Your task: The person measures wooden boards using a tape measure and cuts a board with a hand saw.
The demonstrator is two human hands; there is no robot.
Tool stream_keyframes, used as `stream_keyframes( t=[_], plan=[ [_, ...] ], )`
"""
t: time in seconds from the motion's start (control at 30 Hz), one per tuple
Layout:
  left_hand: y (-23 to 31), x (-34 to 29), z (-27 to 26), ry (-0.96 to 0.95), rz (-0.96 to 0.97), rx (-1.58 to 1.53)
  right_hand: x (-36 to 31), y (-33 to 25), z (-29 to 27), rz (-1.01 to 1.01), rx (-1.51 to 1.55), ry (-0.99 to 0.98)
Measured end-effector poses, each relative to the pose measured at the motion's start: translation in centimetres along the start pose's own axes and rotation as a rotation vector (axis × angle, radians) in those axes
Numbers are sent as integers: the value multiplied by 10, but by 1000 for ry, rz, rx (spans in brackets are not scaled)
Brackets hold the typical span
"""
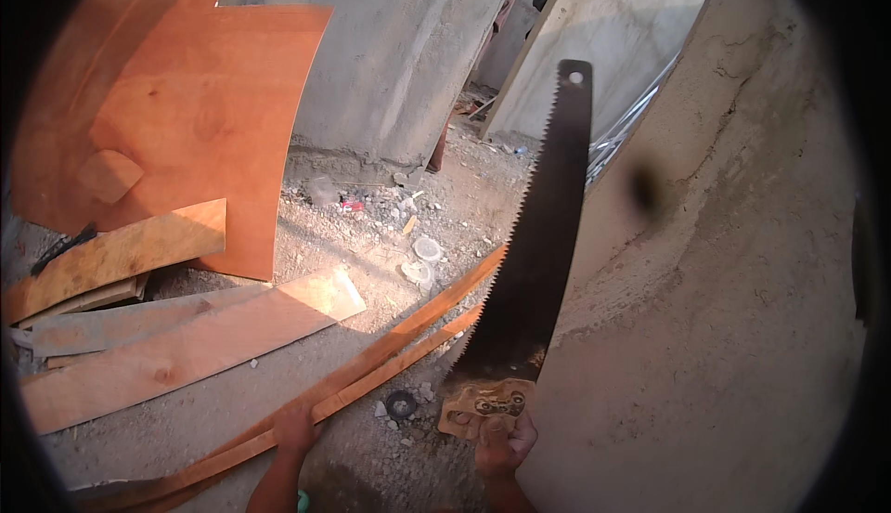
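In my right hand [504, 445] is a handsaw [536, 244], its wooden handle gripped in closed fingers. The dark toothed blade points up and away, with the teeth facing left. Two long narrow wooden strips [399, 330] run side by side from the lower left toward the saw, and the blade hides their far ends. My left hand [295, 428] is closed on the strips near their middle; its fingers are partly hidden, and I cannot tell whether it grips one strip or both.
Wide planks [195, 350] and shorter boards [121, 258] lie at the left. A large orange-brown panel [209, 132] leans against a grey wall [371, 58]. Another concrete wall [705, 327] rises close on the right. A black ring [401, 405] and rubble lie on the ground.
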State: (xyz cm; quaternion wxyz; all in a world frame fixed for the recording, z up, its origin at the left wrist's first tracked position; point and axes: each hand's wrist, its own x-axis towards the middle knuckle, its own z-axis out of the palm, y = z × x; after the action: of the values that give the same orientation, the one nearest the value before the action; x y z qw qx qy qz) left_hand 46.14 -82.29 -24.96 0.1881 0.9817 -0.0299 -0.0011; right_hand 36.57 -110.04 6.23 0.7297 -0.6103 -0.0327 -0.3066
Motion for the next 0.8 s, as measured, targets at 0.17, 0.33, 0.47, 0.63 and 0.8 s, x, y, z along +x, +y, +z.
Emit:
stream_keyframes(
  t=[0.17,0.33,0.47,0.63,0.8],
  plan=[
    [0,3,-26,-115,12,96,-48,63,-38,466,-330,-174],
    [39,20,-59,-124,31,33,-83,82,-106,716,-495,-209],
    [20,20,-45,-173,14,49,-108,80,-112,780,-529,-307],
    [10,8,-38,-159,9,89,-118,66,-97,583,-749,-443],
    [14,5,-36,-100,43,90,-122,62,-96,567,-855,-494]
  ],
)
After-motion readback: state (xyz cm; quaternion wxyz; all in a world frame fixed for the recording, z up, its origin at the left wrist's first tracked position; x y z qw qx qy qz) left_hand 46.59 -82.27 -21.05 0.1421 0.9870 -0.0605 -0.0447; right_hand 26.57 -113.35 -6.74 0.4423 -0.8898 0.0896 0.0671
